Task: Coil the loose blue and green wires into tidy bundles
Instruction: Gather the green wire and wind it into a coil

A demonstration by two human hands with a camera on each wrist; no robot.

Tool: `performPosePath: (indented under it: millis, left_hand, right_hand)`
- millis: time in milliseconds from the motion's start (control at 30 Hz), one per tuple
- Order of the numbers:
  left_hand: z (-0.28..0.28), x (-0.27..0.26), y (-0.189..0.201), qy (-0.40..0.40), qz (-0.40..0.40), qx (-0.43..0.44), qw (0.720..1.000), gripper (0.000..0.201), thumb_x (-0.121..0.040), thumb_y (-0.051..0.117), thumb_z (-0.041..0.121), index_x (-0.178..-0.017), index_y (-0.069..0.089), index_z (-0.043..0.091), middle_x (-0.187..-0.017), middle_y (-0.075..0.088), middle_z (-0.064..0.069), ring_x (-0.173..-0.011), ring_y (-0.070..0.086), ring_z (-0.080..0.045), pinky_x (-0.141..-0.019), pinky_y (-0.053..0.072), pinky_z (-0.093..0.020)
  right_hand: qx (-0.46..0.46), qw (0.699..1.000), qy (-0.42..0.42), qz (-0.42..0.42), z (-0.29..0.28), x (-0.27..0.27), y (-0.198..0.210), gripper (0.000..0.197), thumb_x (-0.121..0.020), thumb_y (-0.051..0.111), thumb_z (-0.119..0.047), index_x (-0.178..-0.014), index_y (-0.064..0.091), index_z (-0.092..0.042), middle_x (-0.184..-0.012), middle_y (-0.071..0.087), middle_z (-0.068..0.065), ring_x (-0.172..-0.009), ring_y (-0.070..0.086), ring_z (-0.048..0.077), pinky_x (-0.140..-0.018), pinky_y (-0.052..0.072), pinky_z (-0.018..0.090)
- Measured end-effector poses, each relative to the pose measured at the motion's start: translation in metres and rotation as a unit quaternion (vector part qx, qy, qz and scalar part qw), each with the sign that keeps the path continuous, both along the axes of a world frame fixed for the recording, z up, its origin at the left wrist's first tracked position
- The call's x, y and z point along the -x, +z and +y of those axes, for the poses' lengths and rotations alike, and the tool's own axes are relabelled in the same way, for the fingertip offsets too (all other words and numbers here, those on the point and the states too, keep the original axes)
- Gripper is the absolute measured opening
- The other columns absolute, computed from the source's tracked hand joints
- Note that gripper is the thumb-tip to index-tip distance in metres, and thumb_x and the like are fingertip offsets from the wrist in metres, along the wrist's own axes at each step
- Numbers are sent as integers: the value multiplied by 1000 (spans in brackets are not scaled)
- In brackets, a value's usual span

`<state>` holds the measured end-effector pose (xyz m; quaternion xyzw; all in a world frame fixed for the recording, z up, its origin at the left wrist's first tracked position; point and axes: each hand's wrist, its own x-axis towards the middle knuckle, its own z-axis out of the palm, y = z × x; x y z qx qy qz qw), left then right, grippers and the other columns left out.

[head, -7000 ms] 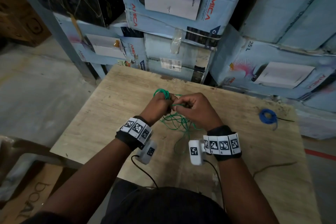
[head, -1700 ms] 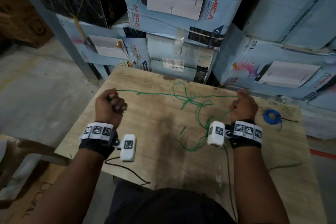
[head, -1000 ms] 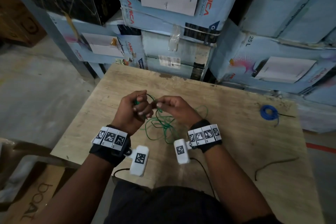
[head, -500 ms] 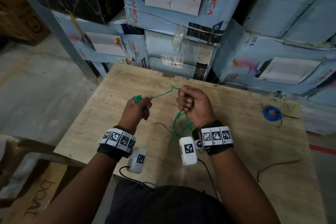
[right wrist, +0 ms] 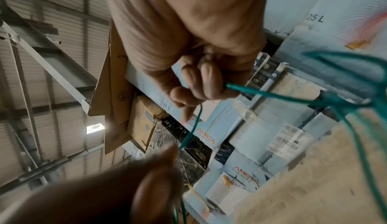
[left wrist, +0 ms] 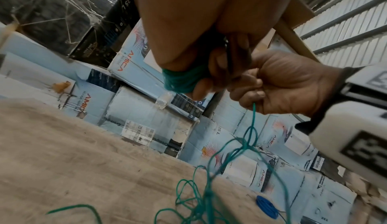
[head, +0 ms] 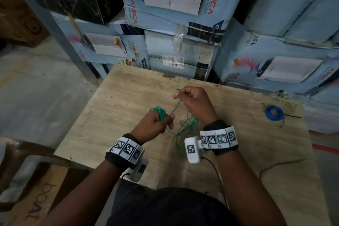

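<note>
The green wire point(head: 176, 105) runs taut between my two hands above the wooden table point(head: 117, 101). My left hand point(head: 156, 121) grips a small green coil point(head: 159, 111) wound round its fingers; the left wrist view shows the coil point(left wrist: 180, 81) as a thick green band. My right hand point(head: 192, 101), a little farther back, pinches the green wire point(right wrist: 247, 90) in its curled fingers. The loose green tangle point(head: 185, 130) hangs and lies below the right wrist. A coiled blue wire point(head: 273, 113) lies flat at the table's far right, away from both hands.
Stacked blue cardboard boxes point(head: 174, 5) rise right behind the table's far edge. A thin dark wire piece point(head: 278, 166) lies near the table's right front. On the left the table ends over a concrete floor point(head: 36, 97), with a cardboard box point(head: 36, 198) below.
Over the last second my right hand rose and moved back, drawing the green wire taut from the left hand. The left hand drew nearer to me, coil still on its fingers.
</note>
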<state>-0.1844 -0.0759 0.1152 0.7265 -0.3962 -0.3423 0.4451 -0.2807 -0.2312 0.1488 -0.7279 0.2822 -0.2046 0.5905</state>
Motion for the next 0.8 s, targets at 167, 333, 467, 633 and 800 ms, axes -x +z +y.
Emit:
performPosePath:
  millis: [167,333,467,633,800]
  left_hand:
    - [5,12,-3,-117,195,-55,972,53,-97,58,33,-48,43,19,-43,33,-3,-39,29,-17,-47,27,-26]
    - [-4,3,17,-203,486,-4,850,51,-95,55,36,-56,27,19,-39,17,5,-36,16,-12,-43,14,-26]
    - [-14,-6,32,-178,662,116,719,45,-99,48,30,-58,33,23,-37,15,7,-39,18,-14,-45,23,-28]
    - [-25,-28,41,-6,650,272,710,43,-101,39,30,-59,41,23,-39,24,8,-43,23,-11,-51,30,-26]
    - [-29,-53,29,146,565,316,748,40,-102,37,23,-69,59,16,-54,50,8,-55,48,-11,-61,45,-24]
  right_hand:
    - [-75,993,68,-57,-24,1,10,23,-95,66,-17,-79,71,-1,-46,29,-3,-42,21,12,-45,19,24]
    - [-109,992,49,-31,-28,-14,-19,29,-101,58,-23,-75,65,-12,-50,25,-4,-42,19,8,-43,19,20]
    - [-52,996,69,16,-9,-21,-42,34,-102,56,-27,-70,63,-19,-48,33,-5,-40,27,8,-42,24,20]
    - [-29,993,113,29,2,-17,-57,35,-102,57,-26,-69,64,-18,-51,45,-10,-45,38,1,-52,33,17]
    - [49,982,177,39,5,-7,-45,30,-100,60,-30,-76,74,-17,-49,49,-12,-48,41,3,-56,35,22]
